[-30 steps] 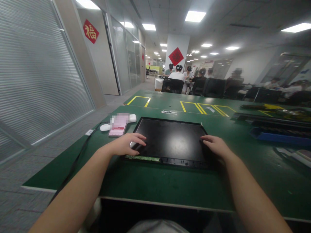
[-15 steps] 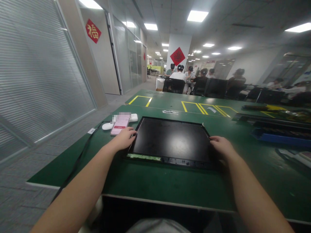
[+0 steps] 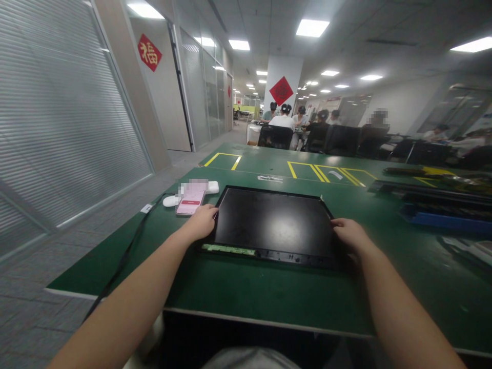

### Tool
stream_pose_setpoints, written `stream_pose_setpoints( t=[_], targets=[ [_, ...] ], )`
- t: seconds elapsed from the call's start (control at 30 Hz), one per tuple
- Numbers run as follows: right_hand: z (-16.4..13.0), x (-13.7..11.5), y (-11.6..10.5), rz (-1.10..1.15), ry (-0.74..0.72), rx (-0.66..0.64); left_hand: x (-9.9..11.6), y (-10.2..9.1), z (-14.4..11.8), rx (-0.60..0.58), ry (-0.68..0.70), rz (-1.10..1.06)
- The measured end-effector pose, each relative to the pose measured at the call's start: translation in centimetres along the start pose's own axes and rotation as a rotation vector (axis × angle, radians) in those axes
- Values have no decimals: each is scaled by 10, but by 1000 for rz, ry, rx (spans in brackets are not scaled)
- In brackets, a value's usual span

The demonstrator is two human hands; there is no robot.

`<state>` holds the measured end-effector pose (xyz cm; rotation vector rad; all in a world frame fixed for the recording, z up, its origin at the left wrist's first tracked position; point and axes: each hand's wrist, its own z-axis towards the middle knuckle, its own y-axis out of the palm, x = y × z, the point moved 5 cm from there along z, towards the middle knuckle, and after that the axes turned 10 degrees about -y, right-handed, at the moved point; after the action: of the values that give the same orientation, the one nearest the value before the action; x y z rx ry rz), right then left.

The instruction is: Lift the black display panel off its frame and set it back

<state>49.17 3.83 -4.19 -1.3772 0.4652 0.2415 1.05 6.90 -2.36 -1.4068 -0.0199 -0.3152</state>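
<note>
A black flat display panel (image 3: 269, 220) lies face up in front of me, with light glinting on its dark surface. Along its near edge runs a frame strip, and a green circuit-board strip (image 3: 228, 249) shows on the left part of it. My left hand (image 3: 203, 221) is closed on the panel's left edge, its fingers bent at the side. At the opposite edge, my right hand (image 3: 350, 233) grips the panel with the thumb on top; its other fingers are mostly hidden beneath the side.
A phone (image 3: 191, 199) rests on white supports left of the panel on the green table (image 3: 246, 292). A black strap (image 3: 130, 246) crosses the left table edge. Blue trays (image 3: 434, 215) with dark parts stand right. Yellow tape (image 3: 303, 163) marks the far side; people sit beyond.
My left fingers have curled in more closely around the panel's left edge. The right hand and the panel look nearly the same.
</note>
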Motion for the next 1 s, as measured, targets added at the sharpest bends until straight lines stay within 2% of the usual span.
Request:
stream_pose_setpoints(
  t=[0.4,0.7,0.9,1.0],
  targets=[
    [3,10,8,13,56,-47,-8,6,3,-15,-12,-60],
    [5,9,9,1,58,-6,-6,9,3,18,-84,-120],
    [6,11,10,3,39,-4,-1,-3,-3,-18,-157,-309],
    [5,8,9,3,29,-4,-1,-10,-7,-41,-221,-488]
  ],
)
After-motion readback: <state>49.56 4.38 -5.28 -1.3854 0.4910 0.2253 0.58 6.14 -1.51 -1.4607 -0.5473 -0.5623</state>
